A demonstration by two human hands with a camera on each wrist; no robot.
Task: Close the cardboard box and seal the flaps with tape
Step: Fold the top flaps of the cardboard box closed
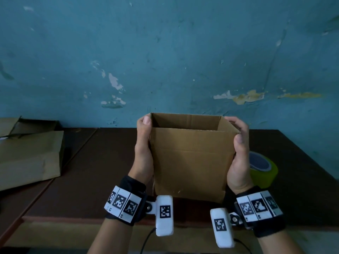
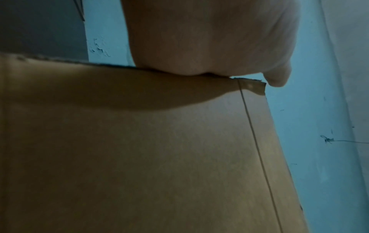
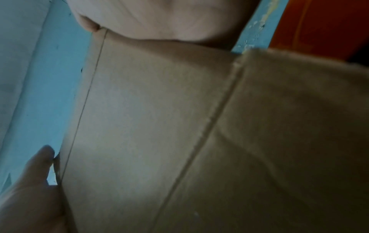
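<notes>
On the dark table (image 1: pixel 113 162), left hand (image 1: pixel 143 153) and right hand (image 1: pixel 240 158) clasp the light, bendable cardboard box (image 1: pixel 190 162) by its side walls.

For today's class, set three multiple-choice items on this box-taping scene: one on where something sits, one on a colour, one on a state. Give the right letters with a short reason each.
1. Where is the roll of tape?
A. inside the box
B. on the table, beside the right hand
C. on the flattened cardboard

2. What colour is the roll of tape?
A. yellow-green
B. red
C. white

3. What state is the top of the cardboard box in?
A. taped shut
B. folded shut, untaped
C. open, flaps standing up

Answers:
1 B: the roll sits on the dark tabletop just past the right hand.
2 A: its outer band shows yellow-green.
3 C: the head view looks into the open top, while the left hand and right hand hold the sides.
</notes>
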